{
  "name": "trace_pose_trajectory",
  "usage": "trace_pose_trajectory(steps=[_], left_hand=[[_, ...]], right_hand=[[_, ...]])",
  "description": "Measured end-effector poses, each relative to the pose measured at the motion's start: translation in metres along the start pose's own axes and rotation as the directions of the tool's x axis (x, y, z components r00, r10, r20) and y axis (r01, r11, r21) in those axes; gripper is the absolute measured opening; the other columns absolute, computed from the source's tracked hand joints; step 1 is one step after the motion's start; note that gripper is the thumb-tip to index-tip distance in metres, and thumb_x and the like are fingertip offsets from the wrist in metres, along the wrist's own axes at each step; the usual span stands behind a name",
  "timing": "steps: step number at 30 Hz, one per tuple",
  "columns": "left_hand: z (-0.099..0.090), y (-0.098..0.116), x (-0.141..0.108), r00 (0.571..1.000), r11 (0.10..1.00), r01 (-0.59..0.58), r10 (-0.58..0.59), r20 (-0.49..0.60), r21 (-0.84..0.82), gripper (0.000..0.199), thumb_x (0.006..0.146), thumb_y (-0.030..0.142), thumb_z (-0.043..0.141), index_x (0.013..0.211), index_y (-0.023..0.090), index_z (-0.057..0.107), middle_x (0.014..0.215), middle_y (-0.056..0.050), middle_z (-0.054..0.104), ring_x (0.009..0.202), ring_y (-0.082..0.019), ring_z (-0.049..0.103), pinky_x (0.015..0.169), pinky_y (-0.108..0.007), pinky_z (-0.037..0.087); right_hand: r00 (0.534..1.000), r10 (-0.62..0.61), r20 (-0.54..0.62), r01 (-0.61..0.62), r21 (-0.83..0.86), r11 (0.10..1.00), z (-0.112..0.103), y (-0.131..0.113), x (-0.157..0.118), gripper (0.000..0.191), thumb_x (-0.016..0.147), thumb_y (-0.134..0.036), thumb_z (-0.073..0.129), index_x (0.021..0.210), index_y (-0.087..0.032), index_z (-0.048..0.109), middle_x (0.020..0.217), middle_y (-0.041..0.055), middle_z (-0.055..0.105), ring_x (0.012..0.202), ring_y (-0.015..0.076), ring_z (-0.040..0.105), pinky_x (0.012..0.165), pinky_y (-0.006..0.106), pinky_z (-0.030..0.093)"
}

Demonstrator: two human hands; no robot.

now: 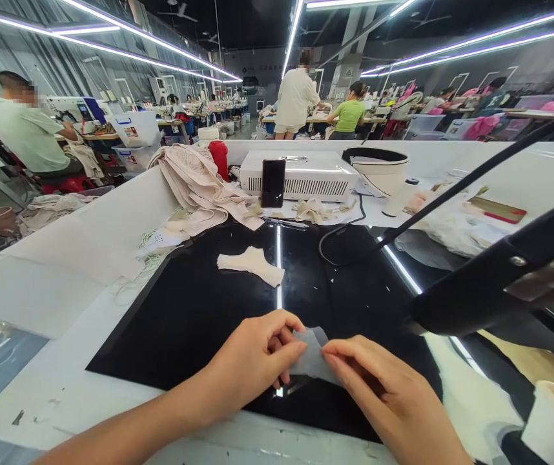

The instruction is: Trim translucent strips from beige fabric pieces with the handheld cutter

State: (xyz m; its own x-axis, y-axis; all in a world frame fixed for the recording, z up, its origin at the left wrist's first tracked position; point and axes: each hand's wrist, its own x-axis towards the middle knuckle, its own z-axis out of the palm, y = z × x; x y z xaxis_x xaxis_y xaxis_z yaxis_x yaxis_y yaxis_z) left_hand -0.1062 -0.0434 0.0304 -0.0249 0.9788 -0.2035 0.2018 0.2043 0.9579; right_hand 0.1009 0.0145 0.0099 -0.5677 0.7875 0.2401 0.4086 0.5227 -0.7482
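Between my hands, just above a glossy black sheet (pixel 199 323), is a small translucent whitish piece of film or thin fabric (pixel 313 358). My left hand (pixel 257 349) has thumb and fingers closed at its left edge. Thumb and forefinger of my right hand (pixel 383 381) pinch its right edge. Farther back on the black sheet lies a cream fabric piece (pixel 252 263) with a curved, branching outline, touched by neither hand.
Behind the sheet stand a phone (pixel 273 184), a white vented box (pixel 301 175) and a pile of beige fabric (pixel 194 184). A black machine arm (pixel 490 278) with a cable reaches in from the right. Co-workers (pixel 299 93) are farther off.
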Motion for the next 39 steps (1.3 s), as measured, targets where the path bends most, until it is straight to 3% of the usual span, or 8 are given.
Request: trace_pose_trajectory(steps=[4, 8, 11, 15, 25, 39], left_hand=[[-0.001, -0.002, -0.002, 0.984, 0.926, -0.118, 0.159, -0.086, 0.358, 0.013, 0.095, 0.025, 0.061, 0.108, 0.026, 0.058, 0.08, 0.008, 0.066, 0.061, -0.009, 0.059, 0.059, -0.021, 0.044], [0.0, -0.009, -0.004, 0.946, 0.697, -0.196, 0.319, -0.054, 0.69, 0.006, 0.098, 0.022, 0.06, 0.093, 0.024, 0.056, 0.077, 0.008, 0.064, 0.062, -0.012, 0.059, 0.059, -0.025, 0.037], [0.0, -0.013, -0.004, 0.919, 0.525, -0.239, 0.394, 0.015, 0.817, 0.013, 0.099, 0.022, 0.058, 0.086, 0.022, 0.056, 0.077, 0.006, 0.063, 0.067, -0.014, 0.061, 0.059, -0.027, 0.037], [0.001, -0.017, -0.003, 0.889, 0.418, -0.264, 0.454, 0.052, 0.869, 0.016, 0.098, 0.022, 0.06, 0.082, 0.022, 0.056, 0.076, 0.006, 0.061, 0.064, -0.014, 0.06, 0.056, -0.029, 0.035], [0.002, -0.02, -0.003, 0.878, 0.369, -0.265, 0.475, 0.064, 0.891, 0.017, 0.099, 0.021, 0.059, 0.081, 0.021, 0.056, 0.073, 0.006, 0.06, 0.061, -0.014, 0.057, 0.055, -0.03, 0.034], [0.001, -0.022, -0.001, 0.871, 0.317, -0.249, 0.486, 0.068, 0.915, 0.02, 0.101, 0.022, 0.056, 0.081, 0.021, 0.057, 0.072, 0.005, 0.059, 0.06, -0.014, 0.058, 0.052, -0.031, 0.033]], right_hand=[[0.987, -0.163, 0.004, 0.162, -0.155, 0.975, 0.001, 0.009, 0.001, 0.018, 0.104, -0.031, 0.05, 0.109, -0.029, 0.067, 0.096, 0.0012, 0.072, 0.081, 0.0151, 0.071, 0.071, 0.022, 0.057], [0.949, -0.315, 0.002, 0.296, -0.347, 0.89, 0.003, 0.008, 0.002, 0.025, 0.107, -0.03, 0.042, 0.11, -0.026, 0.067, 0.092, 0.001, 0.072, 0.078, 0.0143, 0.072, 0.066, 0.023, 0.057], [0.922, -0.387, -0.031, 0.332, -0.451, 0.829, 0.006, 0.005, 0.004, 0.035, 0.11, -0.031, 0.035, 0.103, -0.024, 0.069, 0.086, 0.001, 0.072, 0.07, 0.0144, 0.069, 0.059, 0.026, 0.053], [0.902, -0.431, -0.001, 0.374, -0.495, 0.784, 0.009, 0.005, 0.004, 0.04, 0.11, -0.03, 0.034, 0.1, -0.021, 0.071, 0.082, 0.0012, 0.07, 0.067, 0.0145, 0.062, 0.059, 0.028, 0.049], [0.9, -0.437, -0.01, 0.373, -0.504, 0.779, 0.013, 0.01, 0.004, 0.037, 0.11, -0.026, 0.037, 0.099, -0.018, 0.072, 0.079, 0.0016, 0.067, 0.068, 0.0152, 0.055, 0.061, 0.029, 0.042], [0.893, -0.449, -0.005, 0.385, -0.507, 0.771, 0.014, 0.007, 0.004, 0.036, 0.109, -0.022, 0.037, 0.1, -0.018, 0.072, 0.081, 0.0032, 0.067, 0.067, 0.0151, 0.057, 0.064, 0.029, 0.044]])
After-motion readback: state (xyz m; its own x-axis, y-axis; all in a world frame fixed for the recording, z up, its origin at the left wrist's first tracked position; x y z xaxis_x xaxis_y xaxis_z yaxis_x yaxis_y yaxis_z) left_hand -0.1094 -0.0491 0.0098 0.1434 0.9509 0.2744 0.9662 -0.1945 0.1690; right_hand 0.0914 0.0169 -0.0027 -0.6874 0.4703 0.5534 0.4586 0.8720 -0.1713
